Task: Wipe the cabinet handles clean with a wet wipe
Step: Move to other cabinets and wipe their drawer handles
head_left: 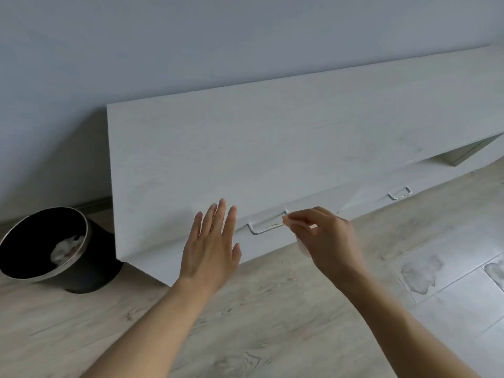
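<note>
Pinching the wet wipe [302, 248] in the right hand [324, 236], at the right end of the near handle [266, 227], just under the cabinet [245, 159] top's front edge. For a good wipe: wrap it round the bar, slide end to end, catch the underside and both corner bends, then on to the far handle [400, 192] toward the cabinet's right end (neither hand on it yet). Thumb against curled fingertips on the wipe, loose tail hanging below the palm. Left hand [211, 249] spread flat, fingers straight, holding nothing; contact with the cabinet front unclear from the head view. Black bin [54, 249] by the cabinet's left corner.
</note>
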